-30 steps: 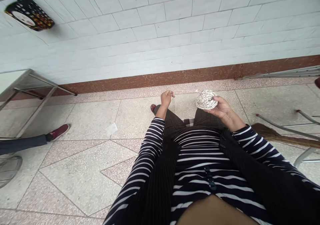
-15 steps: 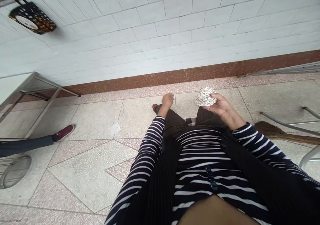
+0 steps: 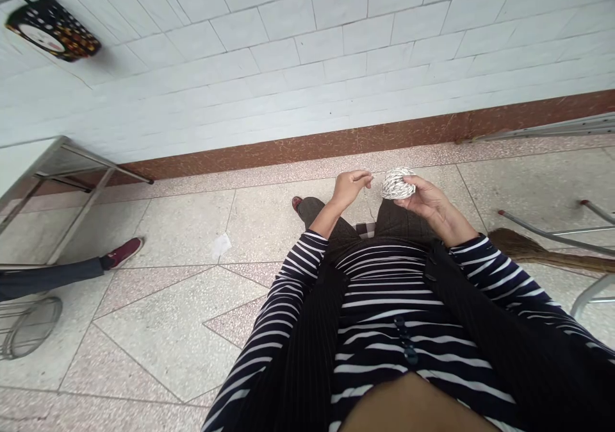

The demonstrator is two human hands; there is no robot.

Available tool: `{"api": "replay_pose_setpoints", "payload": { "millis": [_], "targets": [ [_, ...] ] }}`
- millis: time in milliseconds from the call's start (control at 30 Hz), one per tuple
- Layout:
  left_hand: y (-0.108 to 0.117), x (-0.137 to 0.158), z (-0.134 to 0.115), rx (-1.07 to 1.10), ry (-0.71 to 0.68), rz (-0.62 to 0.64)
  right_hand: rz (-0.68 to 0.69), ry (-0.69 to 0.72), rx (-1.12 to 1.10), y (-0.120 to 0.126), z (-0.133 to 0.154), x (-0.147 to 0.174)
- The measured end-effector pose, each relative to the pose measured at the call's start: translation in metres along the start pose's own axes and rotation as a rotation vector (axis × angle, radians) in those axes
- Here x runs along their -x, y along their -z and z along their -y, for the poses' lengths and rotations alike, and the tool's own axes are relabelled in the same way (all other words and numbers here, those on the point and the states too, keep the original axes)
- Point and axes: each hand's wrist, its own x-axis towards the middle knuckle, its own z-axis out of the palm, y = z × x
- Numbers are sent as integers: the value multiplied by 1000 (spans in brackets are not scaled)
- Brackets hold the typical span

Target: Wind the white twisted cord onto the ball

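My right hand is closed around the right side of a ball of cord, thumb on top and fingers beneath. The cord is white with dark flecks, wound in thick strands. Just left of the ball, and apart from it, my left hand is closed in a pinch. A faint thin strand seems to run between the ball and these fingertips, though it is hard to see. Both hands are in front of my dark trousers, above the floor.
A metal-legged table stands at left, near another person's shoe and a wire basket. White paper lies on the floor. At right are a broom and metal legs. A patterned bag hangs on the wall.
My left hand has moved right, closer to the ball of cord, and its fingers now point toward it. The ball has turned and shifted slightly right in my right hand.
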Motion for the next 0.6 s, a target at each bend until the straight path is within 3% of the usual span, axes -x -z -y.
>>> {"api": "replay_pose_setpoints", "payload": {
  "millis": [133,267,333,467,600],
  "targets": [
    [21,-8,-9,-90,-96,-87,5,-50,-7,-2,-3,2],
    [26,-12,-7,-155,-77,-113,86,-60,10,-9,-8,5],
    [22,-10,-3,-172,-40,-53,131,-32,6,-12,-9,4],
    [12,1,6,-100,25,202,137,7,-59,-10,-2,0],
    [7,8,7,146,-14,182,112,-23,-102,-4,2,-4]
  ]
}}
